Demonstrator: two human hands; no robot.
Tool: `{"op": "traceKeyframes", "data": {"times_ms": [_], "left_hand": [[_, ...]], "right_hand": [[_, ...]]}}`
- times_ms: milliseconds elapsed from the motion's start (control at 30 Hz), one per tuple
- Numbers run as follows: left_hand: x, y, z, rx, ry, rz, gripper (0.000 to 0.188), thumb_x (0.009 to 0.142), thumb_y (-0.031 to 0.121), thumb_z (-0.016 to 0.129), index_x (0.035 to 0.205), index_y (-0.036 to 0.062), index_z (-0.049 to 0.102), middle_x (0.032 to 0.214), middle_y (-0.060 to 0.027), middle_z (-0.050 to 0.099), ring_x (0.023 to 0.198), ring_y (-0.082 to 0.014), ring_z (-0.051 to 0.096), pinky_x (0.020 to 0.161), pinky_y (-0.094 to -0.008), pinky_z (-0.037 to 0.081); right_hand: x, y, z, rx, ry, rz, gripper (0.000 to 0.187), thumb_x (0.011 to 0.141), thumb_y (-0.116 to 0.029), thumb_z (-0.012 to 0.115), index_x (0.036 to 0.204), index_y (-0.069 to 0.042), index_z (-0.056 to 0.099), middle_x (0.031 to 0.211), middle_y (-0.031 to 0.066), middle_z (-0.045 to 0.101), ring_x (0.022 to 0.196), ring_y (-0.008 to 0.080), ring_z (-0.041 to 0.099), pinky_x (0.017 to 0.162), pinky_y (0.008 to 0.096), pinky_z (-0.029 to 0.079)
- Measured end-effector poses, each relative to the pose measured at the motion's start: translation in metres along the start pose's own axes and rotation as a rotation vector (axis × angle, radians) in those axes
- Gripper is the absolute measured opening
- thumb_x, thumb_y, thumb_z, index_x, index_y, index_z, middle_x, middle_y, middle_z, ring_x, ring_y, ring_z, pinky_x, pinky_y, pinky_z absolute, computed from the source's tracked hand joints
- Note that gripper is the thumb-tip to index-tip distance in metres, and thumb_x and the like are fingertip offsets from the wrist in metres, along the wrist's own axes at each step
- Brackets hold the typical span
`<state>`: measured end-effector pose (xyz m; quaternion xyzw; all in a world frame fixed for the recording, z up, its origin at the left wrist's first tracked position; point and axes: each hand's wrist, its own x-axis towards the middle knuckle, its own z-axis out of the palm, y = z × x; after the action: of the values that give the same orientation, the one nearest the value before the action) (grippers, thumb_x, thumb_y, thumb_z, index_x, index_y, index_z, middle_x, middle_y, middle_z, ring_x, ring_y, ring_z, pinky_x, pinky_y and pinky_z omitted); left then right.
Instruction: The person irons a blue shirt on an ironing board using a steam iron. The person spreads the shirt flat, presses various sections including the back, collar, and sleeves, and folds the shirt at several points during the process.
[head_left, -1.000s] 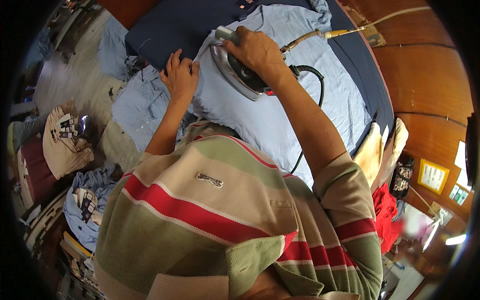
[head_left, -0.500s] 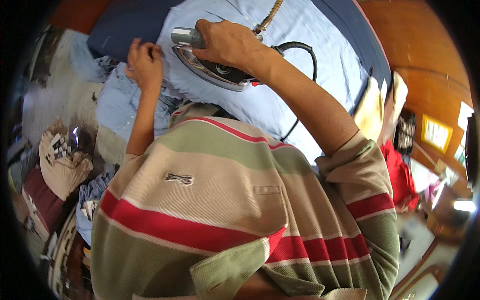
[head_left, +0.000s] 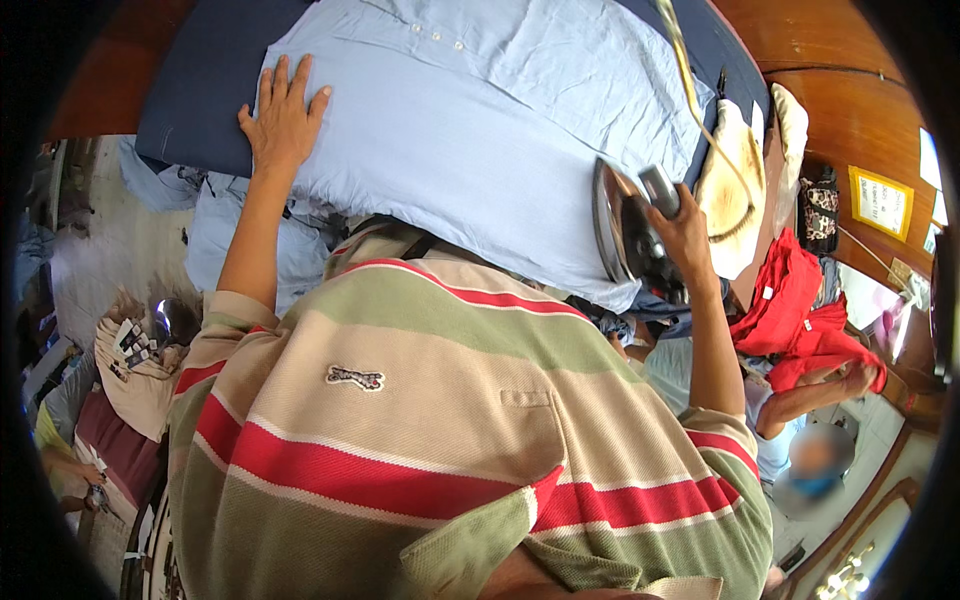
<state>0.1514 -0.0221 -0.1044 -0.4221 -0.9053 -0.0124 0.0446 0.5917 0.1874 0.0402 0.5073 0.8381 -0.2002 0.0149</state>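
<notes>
A light blue shirt (head_left: 470, 130) lies spread over a dark blue padded ironing board (head_left: 200, 90). My left hand (head_left: 283, 118) presses flat on the shirt's left edge, fingers apart. My right hand (head_left: 683, 228) grips the handle of a metal clothes iron (head_left: 622, 232), which stands tilted on its side at the shirt's right edge with its soleplate facing left. A cord (head_left: 690, 90) runs from the iron up across the board.
Pale folded cloth (head_left: 735, 190) and a red garment (head_left: 800, 310) lie to the right of the board. Another person (head_left: 800, 400) sits low at the right. Clothes are piled (head_left: 135, 365) on the floor at the left. Wooden panels (head_left: 850, 110) stand behind.
The iron has moved from the upper middle of the shirt to its right edge and now stands tilted up. My left hand has shifted up onto the shirt and lies flat.
</notes>
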Motion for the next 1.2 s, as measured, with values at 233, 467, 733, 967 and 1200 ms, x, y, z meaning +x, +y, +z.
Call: {"op": "traceKeyframes", "data": {"times_ms": [233,467,733,967,1200], "left_hand": [[0.022,0.035,-0.017,-0.138,0.140,0.136,0.053,0.091,0.042,0.043,0.139,0.0243,0.032,0.146,-0.0026,0.028,0.135,-0.0214,0.024,0.101,-0.0557,0.021],[0.099,0.087,-0.001,-0.107,0.048,0.519,0.049,0.095,0.045,0.032,0.139,0.0256,0.032,0.147,0.0011,0.027,0.136,-0.0158,0.022,0.106,-0.0488,0.019],[0.115,0.051,0.013,-0.074,-0.032,0.500,0.052,0.096,0.047,0.026,0.143,0.0280,0.020,0.149,0.0047,0.019,0.137,-0.0140,0.018,0.107,-0.0475,0.015],[0.112,0.052,0.006,-0.074,-0.051,0.511,0.059,0.092,0.052,0.036,0.143,0.0276,0.019,0.149,0.0032,0.019,0.137,-0.0152,0.018,0.107,-0.0474,0.016],[0.106,0.064,-0.009,-0.038,0.049,0.522,0.062,0.085,0.037,0.052,0.141,0.0248,0.027,0.146,0.0015,0.026,0.133,-0.0154,0.024,0.104,-0.0477,0.022]], "right_hand": [[-0.001,-0.020,-0.025,0.045,-0.048,-0.122,0.040,0.075,-0.026,0.068,0.104,-0.002,0.054,0.082,0.0235,0.063,0.077,0.0366,0.063,0.065,0.0383,0.048],[0.093,-0.107,-0.003,-0.148,-0.108,-0.380,0.039,0.077,-0.032,0.063,0.104,-0.006,0.053,0.081,0.0207,0.064,0.078,0.0370,0.063,0.068,0.0438,0.049],[0.133,-0.147,0.012,-0.127,-0.109,-0.409,0.038,0.077,-0.032,0.061,0.104,-0.007,0.055,0.080,0.0197,0.065,0.077,0.0357,0.063,0.069,0.0436,0.050],[0.150,-0.155,0.014,-0.108,-0.152,-0.418,0.036,0.078,-0.033,0.059,0.102,-0.005,0.056,0.077,0.0211,0.064,0.073,0.0372,0.063,0.068,0.0437,0.050],[0.165,-0.156,0.010,-0.113,-0.111,-0.395,0.039,0.075,-0.034,0.061,0.101,-0.005,0.056,0.080,0.0210,0.064,0.076,0.0368,0.063,0.069,0.0428,0.050]]}}
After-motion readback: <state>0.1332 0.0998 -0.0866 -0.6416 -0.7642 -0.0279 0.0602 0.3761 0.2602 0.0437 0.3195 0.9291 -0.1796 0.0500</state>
